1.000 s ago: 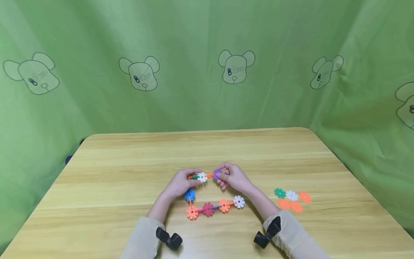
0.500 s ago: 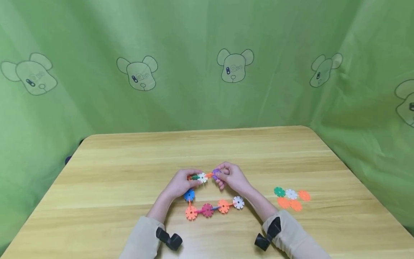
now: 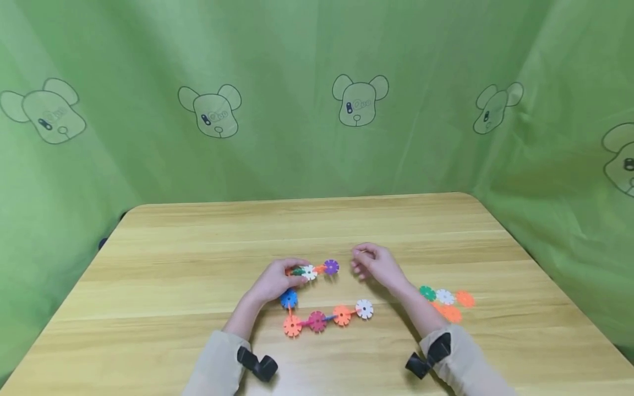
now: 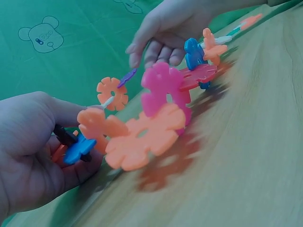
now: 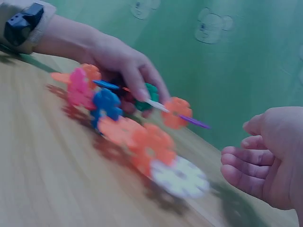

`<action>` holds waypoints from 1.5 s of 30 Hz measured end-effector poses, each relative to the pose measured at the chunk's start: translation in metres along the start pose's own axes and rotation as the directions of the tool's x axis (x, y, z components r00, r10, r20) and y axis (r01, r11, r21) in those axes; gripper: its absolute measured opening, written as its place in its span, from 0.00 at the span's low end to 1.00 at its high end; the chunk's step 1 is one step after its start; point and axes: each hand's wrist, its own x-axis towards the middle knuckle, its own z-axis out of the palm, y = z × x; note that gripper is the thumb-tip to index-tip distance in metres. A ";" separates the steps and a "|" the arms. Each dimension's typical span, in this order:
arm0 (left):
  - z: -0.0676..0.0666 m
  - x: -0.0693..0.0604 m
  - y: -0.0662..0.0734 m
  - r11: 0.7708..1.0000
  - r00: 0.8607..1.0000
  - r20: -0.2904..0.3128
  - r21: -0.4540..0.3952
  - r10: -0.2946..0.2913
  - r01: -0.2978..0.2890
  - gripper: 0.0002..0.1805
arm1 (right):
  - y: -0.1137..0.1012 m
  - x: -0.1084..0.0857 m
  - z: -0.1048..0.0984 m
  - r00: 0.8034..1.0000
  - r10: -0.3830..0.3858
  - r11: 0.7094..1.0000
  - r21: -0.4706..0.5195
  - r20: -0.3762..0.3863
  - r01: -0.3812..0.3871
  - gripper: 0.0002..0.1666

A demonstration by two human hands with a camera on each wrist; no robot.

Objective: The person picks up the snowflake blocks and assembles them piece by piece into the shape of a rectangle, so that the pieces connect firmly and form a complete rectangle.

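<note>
A chain of notched flower discs (image 3: 317, 322) is lying on the bench in a C shape, its gap facing the person's right. Its near row is running sideways, slanting slightly away toward a white disc (image 3: 364, 309) at the right end; its far row is pointing right and ending in a purple disc (image 3: 331, 267). A blue disc (image 3: 289, 299) is joining the left side. The left hand (image 3: 276, 280) is pinching the far row between thumb and fingers, hiding that corner from the head view. The right hand (image 3: 378, 267) is hovering just beyond the purple disc, fingers loosely curled and holding nothing.

Farther right, loose discs are lying in a cluster: a green one (image 3: 428, 293), a white one (image 3: 444, 297) and orange ones (image 3: 465, 298). The right forearm (image 3: 421, 312) is crossing between chain and cluster, partly covering one orange disc. Black devices (image 3: 428, 355) are sitting on both sleeves. The bench (image 3: 223, 231) is showing pale wood grain, and a green curtain (image 3: 297, 165) printed with outlined animal heads is hanging around it.
</note>
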 end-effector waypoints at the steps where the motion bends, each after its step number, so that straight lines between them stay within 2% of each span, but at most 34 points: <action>1: 0.000 0.000 0.000 1.000 1.000 0.000 0.001 -0.003 0.003 0.18 | 0.000 -0.002 -0.007 1.000 -0.002 1.000 -0.001 -0.011 0.002 0.22; 3: 0.000 0.000 0.000 1.000 1.000 -0.004 0.000 -0.002 0.002 0.18 | 0.002 -0.008 -0.020 0.999 -0.007 1.000 -0.018 -0.037 0.006 0.22; 8: 0.000 -0.001 0.001 1.000 1.000 -0.005 -0.005 0.012 -0.012 0.18 | 0.010 -0.024 -0.058 0.994 -0.028 0.985 -0.171 -0.110 0.009 0.23; 11: 0.001 -0.001 0.001 1.000 1.000 -0.001 -0.013 0.006 -0.006 0.18 | 0.016 -0.035 -0.079 0.992 -0.021 0.971 -0.239 -0.126 -0.010 0.25; 15: 0.001 -0.001 0.001 1.000 1.000 -0.002 -0.009 -0.009 0.009 0.18 | 0.023 -0.051 -0.103 0.994 -0.015 0.944 -0.329 -0.110 -0.022 0.28; 20: 0.001 -0.001 0.001 1.000 1.000 -0.006 -0.003 -0.012 0.012 0.18 | 0.030 -0.063 -0.123 0.999 0.021 0.884 -0.466 -0.045 -0.040 0.27; 24: 0.001 -0.001 0.001 1.000 1.000 -0.002 -0.018 -0.021 0.021 0.18 | 0.034 -0.065 -0.131 0.994 0.077 0.891 -0.453 0.080 -0.033 0.25; 28: 0.000 -0.001 0.001 0.999 1.000 -0.007 -0.019 -0.027 0.027 0.18 | 0.036 -0.064 -0.132 0.986 0.064 0.899 -0.438 0.156 0.011 0.21; 33: -0.001 -0.002 0.004 0.999 0.999 -0.017 0.009 -0.031 0.031 0.18 | 0.033 -0.064 -0.133 0.979 0.044 0.891 -0.451 0.200 0.052 0.16; 38: -0.002 -0.004 0.005 0.999 1.000 -0.006 0.034 -0.007 0.007 0.19 | 0.032 -0.064 -0.133 0.973 0.037 0.877 -0.474 0.226 0.077 0.16; 42: -0.002 -0.003 0.005 0.999 1.000 0.003 0.030 0.013 -0.013 0.20 | 0.032 -0.064 -0.132 0.973 0.037 0.867 -0.492 0.228 0.083 0.15; 45: -0.002 -0.002 0.005 1.000 1.000 0.012 0.016 0.027 -0.027 0.24 | 0.032 -0.065 -0.132 0.975 0.051 0.870 -0.488 0.218 0.064 0.15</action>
